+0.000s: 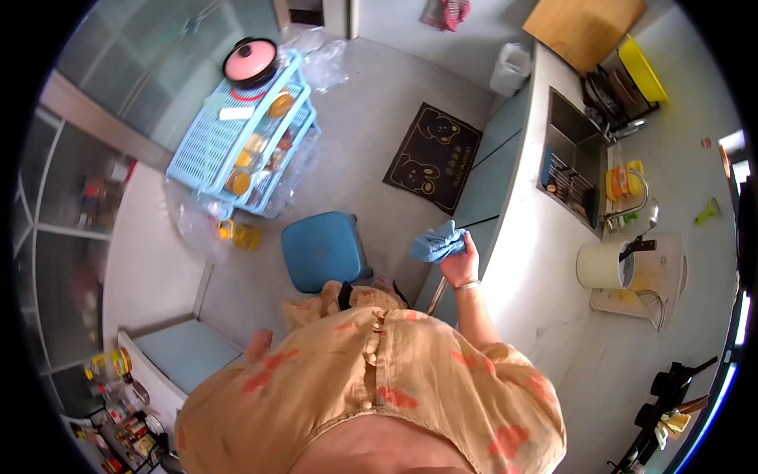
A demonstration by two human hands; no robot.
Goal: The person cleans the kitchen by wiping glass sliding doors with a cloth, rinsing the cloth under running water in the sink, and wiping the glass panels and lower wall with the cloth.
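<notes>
A crumpled blue cloth is gripped in my right hand, its folds spilling out past the fingertips. That hand hangs in front of the blue-green cabinet fronts, just left of the counter edge, with a bracelet at the wrist. Only a small part of my left hand shows at the left side of my patterned shirt; its fingers cannot be made out. Below and ahead of me, a blue stool stands on the floor, between my two hands.
Along the right runs the counter, with a sink and a white pot. A patterned mat lies on the floor. A light-blue rack bears a pink-lidded pot; an oil bottle is beside it.
</notes>
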